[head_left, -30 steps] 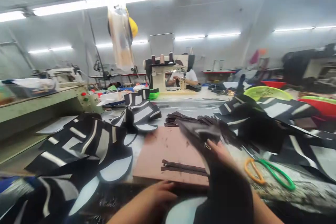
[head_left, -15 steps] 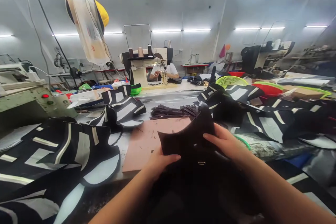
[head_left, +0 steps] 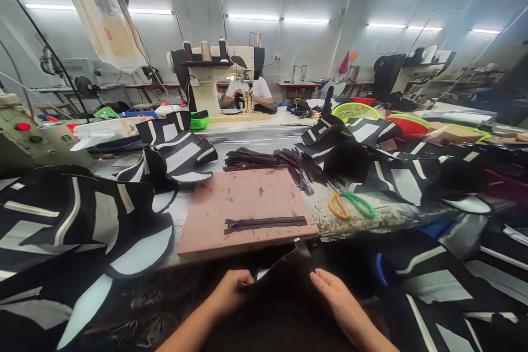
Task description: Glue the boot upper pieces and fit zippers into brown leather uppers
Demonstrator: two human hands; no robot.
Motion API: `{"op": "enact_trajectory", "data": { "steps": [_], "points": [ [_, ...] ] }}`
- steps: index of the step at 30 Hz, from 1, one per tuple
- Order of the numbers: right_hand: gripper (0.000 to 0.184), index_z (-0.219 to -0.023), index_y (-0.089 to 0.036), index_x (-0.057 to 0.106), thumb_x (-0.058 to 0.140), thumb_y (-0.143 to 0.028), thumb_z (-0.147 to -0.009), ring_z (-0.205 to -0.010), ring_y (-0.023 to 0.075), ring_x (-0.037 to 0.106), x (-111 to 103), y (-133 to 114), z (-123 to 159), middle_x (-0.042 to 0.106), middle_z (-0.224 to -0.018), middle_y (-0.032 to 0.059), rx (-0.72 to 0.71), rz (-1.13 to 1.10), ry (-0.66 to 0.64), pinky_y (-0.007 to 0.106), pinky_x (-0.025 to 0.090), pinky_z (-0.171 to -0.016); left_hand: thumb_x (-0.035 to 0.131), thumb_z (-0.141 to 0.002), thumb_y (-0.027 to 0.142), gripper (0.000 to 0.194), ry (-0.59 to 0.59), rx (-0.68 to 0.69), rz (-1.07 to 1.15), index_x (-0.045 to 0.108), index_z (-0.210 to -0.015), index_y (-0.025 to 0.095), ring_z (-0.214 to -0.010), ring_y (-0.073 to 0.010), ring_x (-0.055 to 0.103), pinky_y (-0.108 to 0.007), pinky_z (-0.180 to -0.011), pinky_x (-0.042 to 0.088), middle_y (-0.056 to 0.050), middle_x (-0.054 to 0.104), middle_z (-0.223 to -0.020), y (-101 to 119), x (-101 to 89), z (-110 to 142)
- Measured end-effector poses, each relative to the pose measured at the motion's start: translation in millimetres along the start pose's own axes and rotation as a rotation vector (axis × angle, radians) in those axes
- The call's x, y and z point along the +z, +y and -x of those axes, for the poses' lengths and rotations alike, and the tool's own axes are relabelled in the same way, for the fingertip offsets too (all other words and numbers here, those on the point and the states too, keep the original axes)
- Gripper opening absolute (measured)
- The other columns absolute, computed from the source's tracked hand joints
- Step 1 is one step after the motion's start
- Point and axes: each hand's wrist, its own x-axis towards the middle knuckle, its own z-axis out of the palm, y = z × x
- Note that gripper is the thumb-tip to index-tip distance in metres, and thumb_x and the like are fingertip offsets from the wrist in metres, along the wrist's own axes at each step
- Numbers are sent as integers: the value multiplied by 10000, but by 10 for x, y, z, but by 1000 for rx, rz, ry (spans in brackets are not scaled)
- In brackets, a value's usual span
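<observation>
A dark, smooth black leather panel hangs at the lower middle, in front of the table edge. At its left edge my left hand is closed on it, thumb on top. My right hand grips the panel's right side between thumb and fingers. Just beyond lies a pink board with one black zipper flat across its near part. Behind the board is a heap of dark zippers. Scissors with an orange and a green handle loop rest right of the board.
Black panels with white strips pile up at left; more panels lie at right and lower right. A sewing machine stands ahead, with a person behind it. A yellow-green basket sits at back right.
Both hands have brought the leather panel down and toward me, off the pink board. The zipper on the board and the scissors now show. The view has tilted downward.
</observation>
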Motion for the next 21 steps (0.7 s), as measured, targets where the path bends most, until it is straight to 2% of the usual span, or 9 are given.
{"op": "enact_trajectory", "data": {
  "steps": [4,6,8,10,13,15,17,19,21],
  "points": [
    [512,-1275,-189,381,520,-395,-827,-1082,279,508,-144,-330,-85,554,-1141,127,-696,577,417,453,408,-903,612,-702,367,345,-67,58,29,614,-971,152,-889,-213,551,-335,-795,441,-47,640,-946,249,-27,42],
    [602,-1320,-183,322,573,-358,-802,-1175,282,429,-108,-594,-185,497,-1232,138,-1082,834,233,464,333,-985,558,-760,371,363,-48,136,5,577,-1055,160,-1007,-233,516,-376,-911,389,-68,601,-1082,414,-20,41],
    [558,-1268,-142,402,586,-370,-793,-1139,284,463,6,-810,-329,546,-1174,144,-1181,990,-135,470,306,-1005,535,-783,353,306,-127,166,-54,594,-1008,154,-955,-226,543,-367,-890,409,-62,620,-1022,541,-19,54],
    [390,-1099,-131,538,571,-380,-801,-968,265,565,142,-923,-500,628,-995,119,-962,1051,-451,450,381,-933,558,-769,370,304,-286,163,-108,601,-982,158,-864,-207,570,-327,-802,456,-45,636,-943,604,-64,75],
    [221,-869,-159,588,517,-365,-834,-738,204,592,290,-898,-733,636,-817,64,-449,992,-752,340,468,-714,647,-676,477,488,-431,207,-157,569,-1065,193,-898,-209,571,-296,-790,468,-36,623,-1018,579,-267,63],
    [218,-871,-160,568,456,-347,-864,-751,193,580,343,-810,-842,626,-849,66,-196,888,-824,297,450,-668,591,-704,537,501,-301,244,-208,567,-1066,191,-939,-219,566,-317,-829,460,-51,616,-1045,513,-458,-2],
    [235,-901,-158,543,411,-351,-877,-791,191,563,377,-724,-916,608,-881,68,-45,762,-844,295,431,-701,444,-821,487,417,0,256,-345,553,-1074,173,-1012,-231,539,-371,-895,429,-85,591,-1102,434,-621,-96],
    [253,-877,-161,520,383,-374,-879,-780,183,540,404,-676,-973,583,-852,52,39,642,-893,287,418,-704,355,-878,354,337,228,273,-547,532,-1085,156,-1057,-237,515,-425,-931,401,-112,573,-1136,359,-705,-185],
    [278,-816,-168,498,363,-403,-879,-737,165,510,428,-676,-1027,546,-793,28,50,552,-962,268,408,-676,359,-873,249,277,287,315,-715,525,-1074,153,-1006,-222,539,-421,-901,431,-108,596,-1078,295,-704,-238]
  ]
}}
